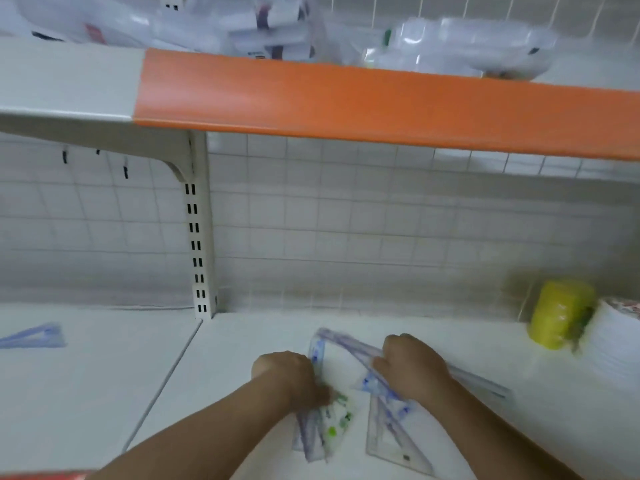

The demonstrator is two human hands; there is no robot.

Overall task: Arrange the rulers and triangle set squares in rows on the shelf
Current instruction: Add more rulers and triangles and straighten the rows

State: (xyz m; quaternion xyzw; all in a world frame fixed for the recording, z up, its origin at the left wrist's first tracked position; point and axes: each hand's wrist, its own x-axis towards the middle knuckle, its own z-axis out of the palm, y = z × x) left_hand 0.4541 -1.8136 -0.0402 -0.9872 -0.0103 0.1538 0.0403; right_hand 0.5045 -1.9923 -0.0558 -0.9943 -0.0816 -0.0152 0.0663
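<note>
Clutching set squares (388, 431) | left grip (291, 375) | right grip (412, 370) | on white shelf (242, 341)

Gripping packet of set squares (327, 426) in left hand (289, 375) | clutching long clear ruler (348, 342) in right hand (414, 370) | clear set square (389, 443) flat on white shelf (242, 344), under right wrist | lone set square (38, 337) far left | yellow roll (559, 315) far right | all blurred

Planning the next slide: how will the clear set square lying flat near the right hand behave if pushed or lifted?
The set square looks like thin clear plastic, so probably light and stiff. Flat on the smooth shelf, it should slide easily but be awkward to pinch up.
</note>
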